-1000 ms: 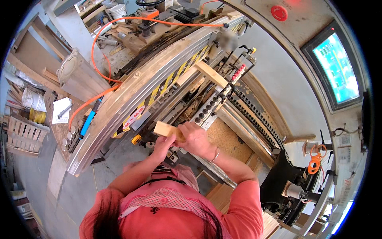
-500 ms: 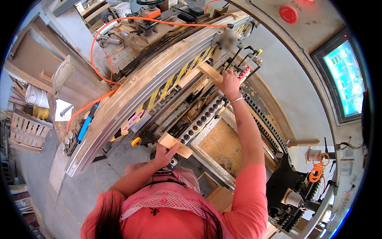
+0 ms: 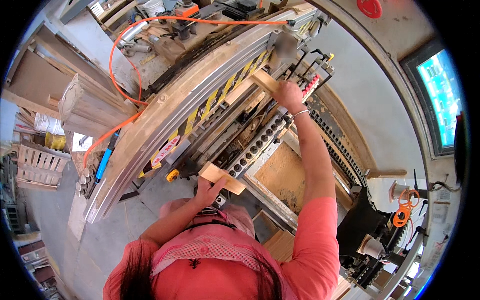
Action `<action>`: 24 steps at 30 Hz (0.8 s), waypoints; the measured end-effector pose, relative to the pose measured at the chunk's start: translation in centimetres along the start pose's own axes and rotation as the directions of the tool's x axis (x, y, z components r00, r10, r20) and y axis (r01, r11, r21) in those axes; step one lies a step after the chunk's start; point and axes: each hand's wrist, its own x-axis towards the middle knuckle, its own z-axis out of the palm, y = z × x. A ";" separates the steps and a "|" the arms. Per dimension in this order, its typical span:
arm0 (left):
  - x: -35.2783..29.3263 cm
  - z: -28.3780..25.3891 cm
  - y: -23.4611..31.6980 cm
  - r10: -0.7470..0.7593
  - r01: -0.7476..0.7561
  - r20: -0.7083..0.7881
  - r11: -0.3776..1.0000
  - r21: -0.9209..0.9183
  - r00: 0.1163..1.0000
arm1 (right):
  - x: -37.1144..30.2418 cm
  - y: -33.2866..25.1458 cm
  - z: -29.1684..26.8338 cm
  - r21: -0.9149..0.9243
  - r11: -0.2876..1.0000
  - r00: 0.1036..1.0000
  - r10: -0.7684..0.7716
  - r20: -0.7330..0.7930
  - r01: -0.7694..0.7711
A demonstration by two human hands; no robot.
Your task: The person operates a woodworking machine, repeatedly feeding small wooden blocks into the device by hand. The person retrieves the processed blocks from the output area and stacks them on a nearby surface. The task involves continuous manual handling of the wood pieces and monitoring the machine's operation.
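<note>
My left hand (image 3: 206,194) is closed around a short pale wooden block (image 3: 223,179), near my body at the close end of the machine. With the arm stretched out, my right hand (image 3: 291,96) grips the near right end of another wooden piece (image 3: 265,81) at the machine's far part. Its fingertips are mostly hidden behind the hand. A row of round black fittings (image 3: 254,149) on a pale bar runs between the two hands. Beyond the right piece, a pale wooden length (image 3: 240,93) lies beside the yellow-and-black striped rail (image 3: 215,104).
A long metal beam (image 3: 150,120) curves along the left, with an orange hose (image 3: 111,55) over it. A toothed black chain track (image 3: 345,160) runs on the right. A lit screen (image 3: 440,95) and red button (image 3: 369,7) sit at the upper right. Sawdust covers a panel (image 3: 280,177).
The whole view has shifted slightly. My right hand has moved a little against its wooden piece, its fingers less visible. My left hand keeps its hold on the block.
</note>
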 end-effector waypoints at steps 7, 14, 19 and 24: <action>0.0 -0.1 0.1 -0.004 0.003 0.019 0.999 0.032 1.000 | -0.2 0.8 -2.3 -0.019 0.999 0.999 0.037 0.008 -0.037; 0.0 -0.3 0.3 -0.050 0.049 0.020 0.998 0.041 0.999 | -0.4 1.1 -2.5 0.029 0.999 1.000 0.028 0.003 -0.028; 0.1 -0.2 0.4 -0.059 0.058 0.029 0.998 0.011 0.998 | 0.3 0.2 -0.7 0.045 0.995 0.993 0.087 0.080 -0.090; 0.1 -0.1 0.4 -0.040 0.041 0.021 0.999 -0.014 0.999 | 0.7 0.2 0.8 0.016 0.999 0.994 0.047 0.099 -0.049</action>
